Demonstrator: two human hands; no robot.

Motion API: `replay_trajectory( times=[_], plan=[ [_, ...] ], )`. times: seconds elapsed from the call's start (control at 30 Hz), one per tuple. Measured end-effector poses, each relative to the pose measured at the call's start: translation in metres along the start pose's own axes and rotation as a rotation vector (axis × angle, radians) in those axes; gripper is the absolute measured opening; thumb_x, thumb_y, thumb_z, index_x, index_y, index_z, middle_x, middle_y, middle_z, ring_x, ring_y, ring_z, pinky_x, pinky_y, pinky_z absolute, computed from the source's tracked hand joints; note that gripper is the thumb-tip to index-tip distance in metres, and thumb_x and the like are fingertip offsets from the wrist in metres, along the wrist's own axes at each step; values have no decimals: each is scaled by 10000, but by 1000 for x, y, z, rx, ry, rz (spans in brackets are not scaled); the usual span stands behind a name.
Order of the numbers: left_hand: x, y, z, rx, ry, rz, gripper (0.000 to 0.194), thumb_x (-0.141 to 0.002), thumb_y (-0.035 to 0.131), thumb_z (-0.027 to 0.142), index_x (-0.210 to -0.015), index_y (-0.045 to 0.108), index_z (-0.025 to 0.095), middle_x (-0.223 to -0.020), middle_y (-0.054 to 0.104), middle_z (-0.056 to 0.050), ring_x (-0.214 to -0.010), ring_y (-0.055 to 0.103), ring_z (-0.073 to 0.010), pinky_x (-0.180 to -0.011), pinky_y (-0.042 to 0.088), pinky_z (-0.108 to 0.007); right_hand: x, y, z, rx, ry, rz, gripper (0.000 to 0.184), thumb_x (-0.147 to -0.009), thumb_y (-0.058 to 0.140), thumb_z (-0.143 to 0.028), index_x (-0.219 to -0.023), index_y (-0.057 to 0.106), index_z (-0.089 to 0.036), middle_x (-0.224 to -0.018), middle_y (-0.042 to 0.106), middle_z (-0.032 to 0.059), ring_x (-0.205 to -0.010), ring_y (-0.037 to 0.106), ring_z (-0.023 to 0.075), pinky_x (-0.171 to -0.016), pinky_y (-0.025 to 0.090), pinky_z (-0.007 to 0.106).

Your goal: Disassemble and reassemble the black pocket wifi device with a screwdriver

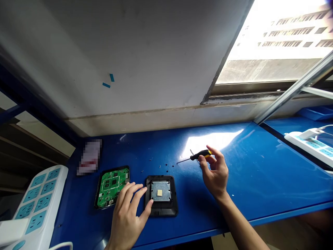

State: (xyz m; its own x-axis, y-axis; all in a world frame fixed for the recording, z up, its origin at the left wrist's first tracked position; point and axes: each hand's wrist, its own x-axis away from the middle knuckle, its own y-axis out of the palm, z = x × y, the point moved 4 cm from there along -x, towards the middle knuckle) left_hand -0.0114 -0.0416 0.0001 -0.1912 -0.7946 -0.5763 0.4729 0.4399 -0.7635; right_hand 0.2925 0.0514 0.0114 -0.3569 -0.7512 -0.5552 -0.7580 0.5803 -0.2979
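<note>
Bare desk (273,173) stretches right of the right grip (215,173). Left of it, a screwdriver (201,155) and loose screws (166,164) obstruct. A black cover (165,210) and circuit board (111,184) flank the left grip (128,211) closely.

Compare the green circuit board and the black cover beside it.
The circuit board is green and crowded with components; the black cover carries a metal plate with a pale pad. The left hand hides the circuit board's lower right corner, but only overlaps the black cover's left edge. Both lie on the table.
</note>
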Motion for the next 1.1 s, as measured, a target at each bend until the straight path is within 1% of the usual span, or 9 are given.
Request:
replay_trajectory(
  times=[0.2, 0.43, 0.57, 0.67, 0.77, 0.9, 1.0, 1.1],
  plan=[
    [-3, -2, 2, 28, 25, -8, 196, -1021, 588, 345, -1152, 680, 232, -1121, 721, -70, -1147, 643, -301, -967, 575, -483, 1, 2, 1, -34, 5, -29, 413, -922, 703, -355, -1309, 611, -241, -1023, 740, 67, -801, 789, 226, -731, 650, 390],
    [-1, -3, 4, 89, 21, -48, 180, -1013, 597, 322, -1162, 667, 249, -1110, 728, -55, -1129, 651, -285, -971, 581, -462, 3, 4, 1, -47, 21, -56, 413, -920, 705, -348, -1306, 607, -240, -990, 747, 65, -814, 791, 233, -772, 654, 408],
    [-2, -3, 5, 118, 19, -54, 175, -1004, 605, 314, -1158, 669, 260, -1095, 737, -43, -1107, 667, -274, -985, 582, -449, 4, 3, 3, -104, 62, -43, 429, -916, 703, -356, -1314, 603, -232, -983, 736, 68, -826, 786, 240, -746, 656, 404],
    [-2, -4, 5, 129, 16, -58, 173, -995, 616, 301, -1152, 674, 254, -1089, 740, -43, -1100, 670, -272, -992, 580, -444, 1, 2, -1, -190, 113, -21, 423, -909, 707, -369, -1295, 616, -219, -995, 718, 72, -828, 782, 233, -712, 653, 372],
    [-2, -4, 6, 130, 18, -70, 188, -988, 628, 302, -1163, 675, 252, -1095, 741, -44, -1110, 665, -279, -992, 579, -444, -3, 2, -6, -261, 172, -19, 418, -902, 705, -398, -1274, 632, -221, -971, 696, 50, -743, 761, 193, -672, 639, 339],
    [-4, -2, 9, 128, 45, -93, 201, -988, 628, 290, -1180, 669, 248, -1109, 736, -48, -1132, 648, -296, -990, 577, -468, -6, 5, -2, -296, 268, -90, 440, -906, 687, -447, -1284, 643, -226, -928, 692, 30, -667, 717, 162, -664, 621, 336],
    [-9, 3, 15, 136, 54, -126, 204, -992, 620, 272, -1189, 658, 237, -1134, 722, -60, -1158, 628, -307, -1015, 567, -501, -5, 10, 5, -321, 325, -164, 479, -924, 660, -471, -1332, 627, -222, -972, 717, 44, -679, 714, 167, -722, 628, 379],
    [-15, 10, 23, 134, 38, -162, 222, -989, 616, 269, -1205, 650, 228, -1177, 702, -76, -1199, 607, -324, -1037, 560, -530, -3, 15, 10, -340, 347, -223, 495, -932, 651, -474, -1353, 614, -215, -1019, 732, 59, -693, 721, 178, -761, 637, 420]
  ],
)
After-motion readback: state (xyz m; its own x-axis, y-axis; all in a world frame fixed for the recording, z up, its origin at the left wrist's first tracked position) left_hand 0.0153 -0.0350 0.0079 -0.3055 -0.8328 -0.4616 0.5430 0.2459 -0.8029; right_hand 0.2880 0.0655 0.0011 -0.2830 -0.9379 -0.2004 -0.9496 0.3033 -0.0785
